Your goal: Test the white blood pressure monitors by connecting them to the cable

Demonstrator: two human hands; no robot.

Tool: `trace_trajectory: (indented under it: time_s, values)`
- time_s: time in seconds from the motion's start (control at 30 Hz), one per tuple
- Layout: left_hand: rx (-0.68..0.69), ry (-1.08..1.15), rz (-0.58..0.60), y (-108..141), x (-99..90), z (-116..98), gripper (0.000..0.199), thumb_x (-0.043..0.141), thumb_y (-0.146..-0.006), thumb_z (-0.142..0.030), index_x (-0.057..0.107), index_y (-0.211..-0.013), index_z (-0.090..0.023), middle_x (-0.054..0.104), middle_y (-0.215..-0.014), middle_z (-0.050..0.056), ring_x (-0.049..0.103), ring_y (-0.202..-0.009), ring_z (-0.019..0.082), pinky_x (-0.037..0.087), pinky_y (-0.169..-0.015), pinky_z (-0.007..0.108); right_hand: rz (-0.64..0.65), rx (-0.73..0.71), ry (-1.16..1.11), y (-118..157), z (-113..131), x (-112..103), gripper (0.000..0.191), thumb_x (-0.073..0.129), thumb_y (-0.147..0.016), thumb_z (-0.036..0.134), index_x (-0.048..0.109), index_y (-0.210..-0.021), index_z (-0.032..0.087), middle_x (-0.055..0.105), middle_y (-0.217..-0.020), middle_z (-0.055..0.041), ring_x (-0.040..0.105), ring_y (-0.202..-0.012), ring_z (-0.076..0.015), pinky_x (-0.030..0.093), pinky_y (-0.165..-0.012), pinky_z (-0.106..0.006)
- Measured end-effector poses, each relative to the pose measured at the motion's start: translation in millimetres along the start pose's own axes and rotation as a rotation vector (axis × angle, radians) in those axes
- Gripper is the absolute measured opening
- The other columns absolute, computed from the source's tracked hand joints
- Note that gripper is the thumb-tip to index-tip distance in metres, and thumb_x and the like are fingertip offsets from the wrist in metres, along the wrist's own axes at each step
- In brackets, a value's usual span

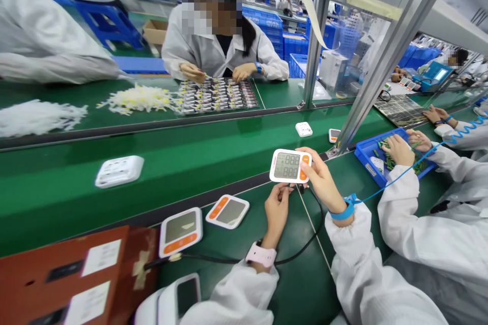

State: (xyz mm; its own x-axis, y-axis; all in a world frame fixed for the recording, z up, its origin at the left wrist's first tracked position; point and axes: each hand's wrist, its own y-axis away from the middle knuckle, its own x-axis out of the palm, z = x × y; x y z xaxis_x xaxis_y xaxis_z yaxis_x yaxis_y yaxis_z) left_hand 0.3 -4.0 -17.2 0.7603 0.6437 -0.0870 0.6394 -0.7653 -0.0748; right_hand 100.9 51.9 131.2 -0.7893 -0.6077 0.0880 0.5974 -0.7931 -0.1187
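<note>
Right hand point(322, 177): raised, wrist bent, thumb across the front and fingers behind. I read it as gripping the white display unit point(290, 166) by its orange end; the unit is held above the near edge of the green belt point(213, 147), screen toward my view.

Left hand point(277, 208): lower, just beneath the unit, near the end of a black cable point(320, 213). Thumb and forefinger are drawn close at the tips; I cannot tell whether they pinch anything.

Materials: unit casing smooth, rounded rectangle, grey screen with dark segmented digits. Sleeves white, loosely gathered at the cuffs. A blue band point(343, 209) with a cord circles the right wrist, a pale pink strap point(261, 254) the left. The cable, thin and flexible, curves from a reddish-brown box point(23, 256) bearing white labels.

Surface: dark green bench point(295, 284), smooth. I note two similar units, a left one point(181, 232) and a right one point(227, 212), lying face up between box and left hand.

Room: a co-worker point(229, 56) in white sits across the belt; metal posts point(392, 56) stand at right, beyond them a blue tray point(368, 166) with another person's hands over it.
</note>
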Motion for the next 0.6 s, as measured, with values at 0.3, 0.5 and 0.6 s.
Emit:
trace_trajectory:
  time_s: [0.3, 0.5, 0.6]
  values:
    - [-0.006, 0.001, 0.01, -1.5, -0.2, 0.2, 0.027, 0.05, -0.079, -0.037, 0.062, -0.094, -0.018, 0.071, -0.078, 0.005, 0.068, -0.077, 0.02, 0.052, -0.079, 0.034, 0.007, 0.022, 0.011, 0.3, -0.3, -8.1, 0.042, 0.055, -0.085, 0.046, 0.049, -0.122, 0.026, 0.064, -0.096, -0.0023, 0.059, -0.062, -0.0115, 0.044, -0.045, -0.02]
    - [-0.01, 0.008, 0.002, -3.1, 1.3, 0.8, 0.03, 0.05, -0.078, -0.039, 0.063, -0.096, -0.019, 0.072, -0.078, 0.006, 0.069, -0.077, 0.02, 0.053, -0.077, 0.035, -0.329, -0.008, 0.007, 9.6, -17.9, -53.6, 0.054, 0.063, -0.079, 0.038, 0.045, -0.128, 0.025, 0.068, -0.097, -0.0046, 0.067, -0.069, -0.0168, 0.05, -0.052, -0.024]
    - [-0.005, -0.001, 0.006, -3.9, 1.2, 1.6, 0.031, 0.051, -0.078, -0.041, 0.063, -0.095, -0.019, 0.072, -0.079, 0.006, 0.069, -0.076, 0.02, 0.053, -0.076, 0.035, -0.604, -0.08, 0.026, 13.5, -38.0, -85.1, 0.04, 0.064, -0.077, 0.037, 0.055, -0.113, 0.022, 0.068, -0.103, -0.0075, 0.068, -0.083, -0.0192, 0.054, -0.063, -0.028]
